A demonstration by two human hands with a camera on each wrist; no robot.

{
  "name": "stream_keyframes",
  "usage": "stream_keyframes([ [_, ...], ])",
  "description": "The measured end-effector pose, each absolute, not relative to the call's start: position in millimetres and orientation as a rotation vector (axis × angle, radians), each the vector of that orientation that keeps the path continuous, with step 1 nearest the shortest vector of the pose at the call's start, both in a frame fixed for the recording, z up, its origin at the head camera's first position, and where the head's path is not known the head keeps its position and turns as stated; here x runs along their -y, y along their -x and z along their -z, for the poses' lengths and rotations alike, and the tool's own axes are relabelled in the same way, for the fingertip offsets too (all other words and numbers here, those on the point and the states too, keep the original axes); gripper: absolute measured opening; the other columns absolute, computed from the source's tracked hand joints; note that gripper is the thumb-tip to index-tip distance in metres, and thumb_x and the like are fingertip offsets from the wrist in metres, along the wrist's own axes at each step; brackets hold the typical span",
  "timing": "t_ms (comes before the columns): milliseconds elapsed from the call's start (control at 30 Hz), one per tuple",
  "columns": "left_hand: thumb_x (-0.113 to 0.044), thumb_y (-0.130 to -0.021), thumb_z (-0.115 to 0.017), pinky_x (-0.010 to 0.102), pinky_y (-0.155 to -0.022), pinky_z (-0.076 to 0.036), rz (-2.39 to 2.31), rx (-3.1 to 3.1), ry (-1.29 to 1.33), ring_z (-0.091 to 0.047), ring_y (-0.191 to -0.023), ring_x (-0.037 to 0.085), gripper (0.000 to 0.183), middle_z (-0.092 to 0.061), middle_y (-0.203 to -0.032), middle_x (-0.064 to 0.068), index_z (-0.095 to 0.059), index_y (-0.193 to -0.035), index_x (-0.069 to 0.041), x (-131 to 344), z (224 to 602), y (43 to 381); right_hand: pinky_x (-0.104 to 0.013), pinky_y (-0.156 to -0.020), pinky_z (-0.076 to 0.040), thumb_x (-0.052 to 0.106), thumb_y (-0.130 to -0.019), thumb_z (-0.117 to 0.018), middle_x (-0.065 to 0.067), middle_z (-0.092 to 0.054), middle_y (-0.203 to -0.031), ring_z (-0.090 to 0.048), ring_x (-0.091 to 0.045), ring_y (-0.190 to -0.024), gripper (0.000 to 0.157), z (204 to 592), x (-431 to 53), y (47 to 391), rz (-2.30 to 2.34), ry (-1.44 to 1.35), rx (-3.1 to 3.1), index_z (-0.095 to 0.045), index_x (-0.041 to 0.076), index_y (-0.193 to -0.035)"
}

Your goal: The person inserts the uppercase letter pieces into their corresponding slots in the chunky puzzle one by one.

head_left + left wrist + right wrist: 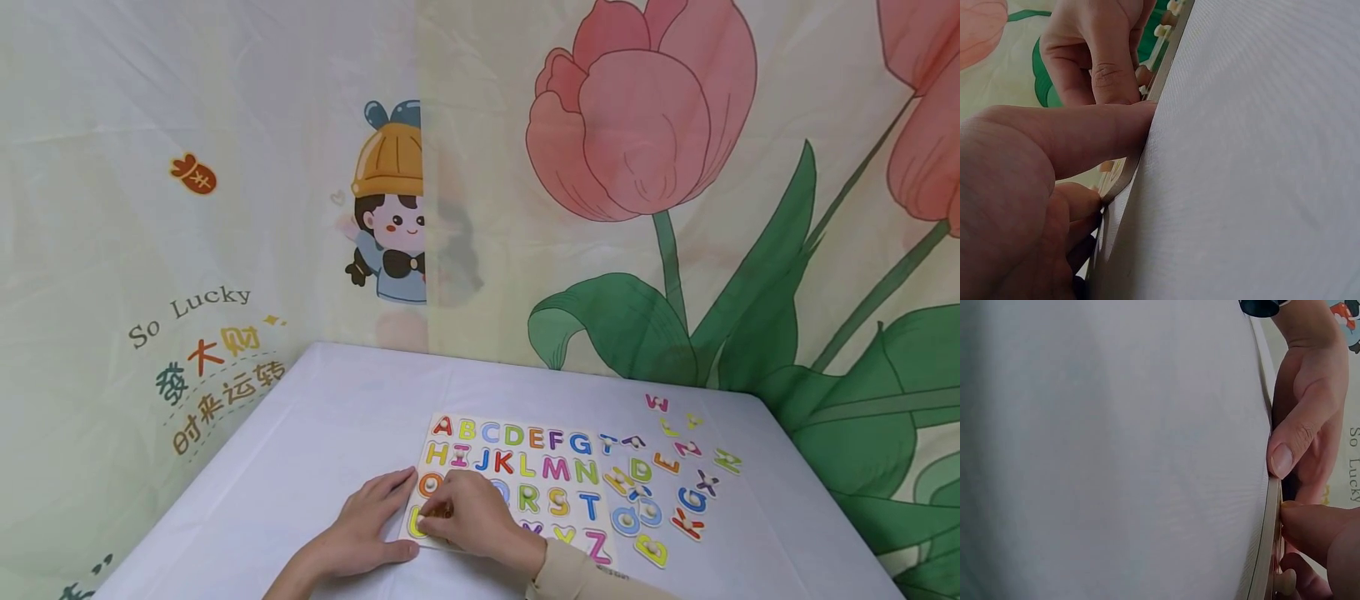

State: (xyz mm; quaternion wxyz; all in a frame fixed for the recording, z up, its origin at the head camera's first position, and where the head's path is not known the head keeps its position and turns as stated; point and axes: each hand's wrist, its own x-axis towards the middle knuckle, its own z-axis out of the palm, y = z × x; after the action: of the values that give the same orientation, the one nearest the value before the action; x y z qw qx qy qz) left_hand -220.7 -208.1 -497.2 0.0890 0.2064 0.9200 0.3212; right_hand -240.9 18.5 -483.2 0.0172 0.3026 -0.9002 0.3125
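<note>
A white alphabet puzzle board [504, 439] with printed coloured letters lies on the table. My right hand [474, 514] is over its front left corner, thumb and fingertips pinching at a yellow letter U piece [414, 525]; the fingers partly hide the piece. In the left wrist view the right thumb [1109, 75] points down at the board's face, close to a wooden knob [1143, 75]. My left hand [362, 527] rests at the same corner with extended fingers along the left edge and the thumb by the front edge. Knobbed letter pieces, such as the R [528, 498] and S [557, 502], sit in slots.
Several loose knobbed letters lie right of the board, among them a yellow B [651, 550], a red K [687, 524], a blue G [692, 499] and a pink W [657, 402]. A white cloth [360, 400] covers the table. Printed curtains [480, 333] stand behind it.
</note>
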Motion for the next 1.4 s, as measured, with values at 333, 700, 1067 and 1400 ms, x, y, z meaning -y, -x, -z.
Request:
stream_keyframes([
  [333, -0.057, -0.087, -0.08, 0.076, -0.118, -0.02, -0.961, -2.747, -0.644, -0.027, -0.155, 0.041, 0.102, -0.033, -0.171, 0.012, -0.038, -0.164, -0.004, 207, 496, 221, -0.014, -0.068, -0.038, 0.029, -0.087, -0.09, 0.025, -0.061, -0.074, -0.048, 0.007, -0.072, 0.005, 486, -18, 242, -0.961, -0.95, 2.747, -0.087, 0.026, -0.089],
  [700, -0.054, -0.086, -0.081, 0.075, -0.118, -0.021, -0.978, -2.743, -0.623, -0.027, -0.155, 0.04, 0.102, -0.034, -0.171, 0.01, -0.038, -0.164, -0.006, 208, 499, 219, -0.017, -0.074, -0.048, 0.022, -0.091, -0.085, 0.02, -0.068, -0.088, -0.058, 0.001, -0.081, 0.014, 466, -48, 248, -1.059, -1.065, 2.793, -0.086, 0.021, -0.105],
  [1067, -0.052, -0.085, -0.082, 0.073, -0.118, -0.023, -0.955, -2.78, -0.648, -0.028, -0.155, 0.04, 0.102, -0.034, -0.17, 0.012, -0.038, -0.164, -0.004, 206, 500, 221, -0.023, -0.07, -0.053, 0.014, -0.093, -0.083, 0.008, -0.071, -0.095, -0.061, -0.01, -0.086, 0.016, 440, -194, 280, -0.934, -0.579, 2.782, -0.084, 0.012, -0.109],
  [1400, -0.051, -0.085, -0.082, 0.074, -0.119, -0.021, -0.97, -2.757, -0.622, -0.026, -0.156, 0.041, 0.103, -0.033, -0.171, 0.012, -0.038, -0.164, -0.004, 204, 498, 220, -0.024, -0.07, -0.055, 0.016, -0.092, -0.084, -0.002, -0.073, -0.104, -0.06, -0.018, -0.09, 0.022, 463, -278, 315, -0.804, -0.3, 2.815, -0.082, 0.01, -0.114],
])
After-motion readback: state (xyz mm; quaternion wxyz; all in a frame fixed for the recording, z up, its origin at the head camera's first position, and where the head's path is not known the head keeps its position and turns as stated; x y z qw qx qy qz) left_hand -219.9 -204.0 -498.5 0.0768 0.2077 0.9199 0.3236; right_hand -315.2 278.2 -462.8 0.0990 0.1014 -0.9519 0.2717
